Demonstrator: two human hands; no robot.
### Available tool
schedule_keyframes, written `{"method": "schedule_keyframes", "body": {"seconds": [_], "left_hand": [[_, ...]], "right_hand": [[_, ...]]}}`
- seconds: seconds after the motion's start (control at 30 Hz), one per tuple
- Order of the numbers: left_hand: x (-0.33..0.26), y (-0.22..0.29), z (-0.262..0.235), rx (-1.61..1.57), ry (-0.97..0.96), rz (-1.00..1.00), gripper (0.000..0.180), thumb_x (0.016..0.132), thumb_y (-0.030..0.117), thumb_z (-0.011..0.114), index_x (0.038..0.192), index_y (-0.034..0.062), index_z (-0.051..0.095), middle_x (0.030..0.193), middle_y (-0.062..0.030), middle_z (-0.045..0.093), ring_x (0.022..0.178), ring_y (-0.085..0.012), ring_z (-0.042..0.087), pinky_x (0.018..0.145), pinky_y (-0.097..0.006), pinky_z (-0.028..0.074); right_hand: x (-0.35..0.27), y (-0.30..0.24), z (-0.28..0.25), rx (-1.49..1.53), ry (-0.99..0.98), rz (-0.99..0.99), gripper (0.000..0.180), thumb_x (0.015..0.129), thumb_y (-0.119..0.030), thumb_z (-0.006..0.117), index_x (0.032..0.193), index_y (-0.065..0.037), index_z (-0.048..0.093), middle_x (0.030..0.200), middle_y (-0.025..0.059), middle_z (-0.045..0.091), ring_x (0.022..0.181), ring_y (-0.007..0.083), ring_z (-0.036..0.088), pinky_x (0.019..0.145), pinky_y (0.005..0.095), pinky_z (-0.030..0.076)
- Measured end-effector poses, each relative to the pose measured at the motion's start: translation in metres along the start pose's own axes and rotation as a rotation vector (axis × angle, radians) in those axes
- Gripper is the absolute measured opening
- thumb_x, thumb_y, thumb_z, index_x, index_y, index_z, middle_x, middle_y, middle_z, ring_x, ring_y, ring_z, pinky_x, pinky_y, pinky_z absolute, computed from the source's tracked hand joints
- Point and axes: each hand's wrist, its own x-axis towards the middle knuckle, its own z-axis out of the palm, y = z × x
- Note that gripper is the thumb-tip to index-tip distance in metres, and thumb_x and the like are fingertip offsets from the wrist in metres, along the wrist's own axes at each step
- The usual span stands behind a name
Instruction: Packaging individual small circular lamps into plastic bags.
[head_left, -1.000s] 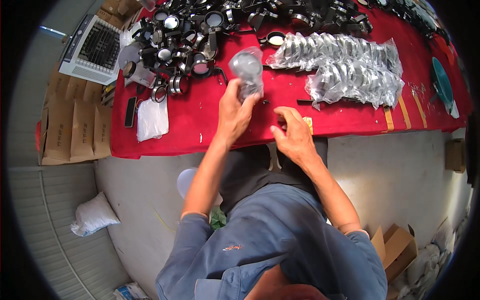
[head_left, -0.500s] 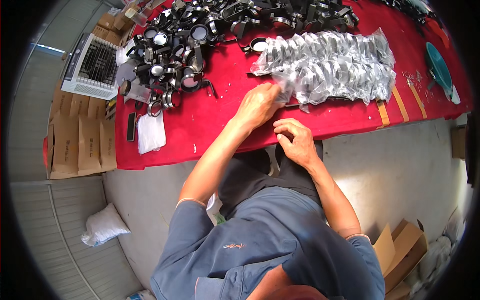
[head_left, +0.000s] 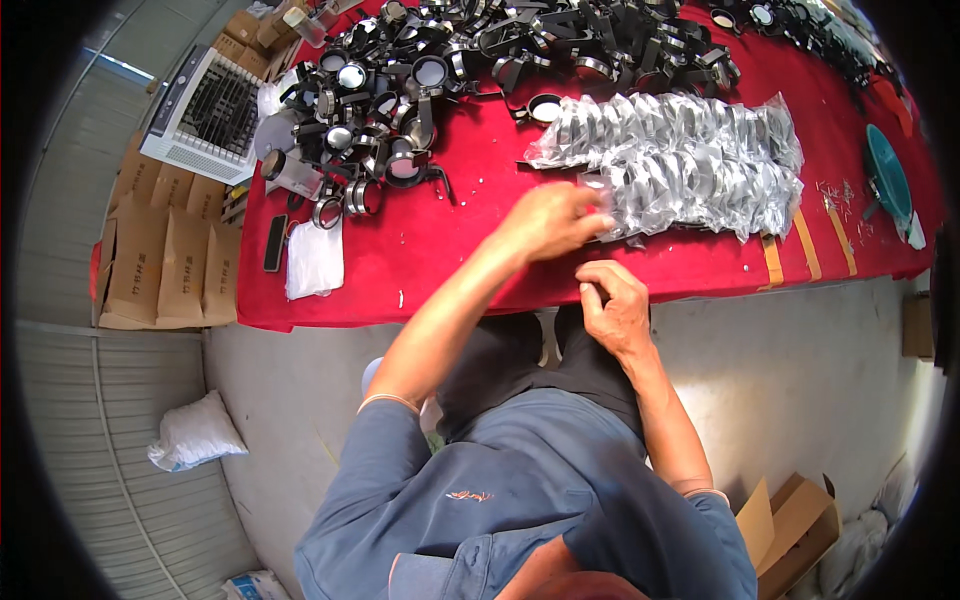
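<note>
Rows of metal-and-black ring-shaped parts in clear plastic bags (head_left: 690, 165) lie packed side by side on the red-covered table. My left hand (head_left: 550, 222) reaches to the near left corner of these rows. Its fingers are smeared by motion at the bag edges, so any grip is hidden. By the table's near edge, my right hand (head_left: 616, 308) hovers with loosely bent fingers, the thumb apart, and nothing visible in it. Beyond the left hand spreads a big heap of unbagged black parts with shiny metal rings (head_left: 400, 110). One loose ring part (head_left: 544, 107) sits beside the bagged rows.
A teal round dish (head_left: 888, 175) stands at the right, past some orange tape strips (head_left: 808, 245). On the left lie a dark phone-like slab (head_left: 275, 243) and white plastic sheets (head_left: 315, 260). Cardboard boxes (head_left: 140, 255) and a white slatted appliance (head_left: 205, 115) stand beyond the table's left edge.
The whole view has shifted slightly. My left hand has moved a little right along the bagged rows, and the plastic raised at its fingertips now lies lower. My right hand keeps a similar pose.
</note>
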Motion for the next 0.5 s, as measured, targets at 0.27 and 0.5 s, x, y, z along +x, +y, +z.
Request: {"method": "schedule_keyframes", "body": {"seconds": [0.27, 0.5], "left_hand": [[0.068, -0.081, -0.091, 0.203, 0.596, -0.417, 0.069, 0.089, 0.048, 0.078, 0.135, 0.0002, 0.060, 0.101, -0.0215, 0.077, 0.102, -0.0416, 0.073, 0.094, -0.049, 0.055], [0.071, -0.125, -0.073, -0.033, 0.578, -0.322, 0.033, 0.101, 0.034, 0.068, 0.109, 0.0033, 0.075, 0.082, -0.0150, 0.075, 0.075, -0.0235, 0.076, 0.073, -0.037, 0.058]], "right_hand": [[0.006, 0.013, -0.003, -0.002, 0.003, 0.064, 0.009, 0.082, 0.003, 0.069, 0.088, -0.003, 0.070, 0.079, 0.0080, 0.068, 0.058, 0.0178, 0.062, 0.055, 0.0314, 0.051], [0.000, 0.015, 0.005, -0.050, 0.094, 0.048, 0.008, 0.081, 0.002, 0.068, 0.086, -0.004, 0.069, 0.076, 0.0102, 0.065, 0.060, 0.0222, 0.064, 0.056, 0.0352, 0.052]]}}
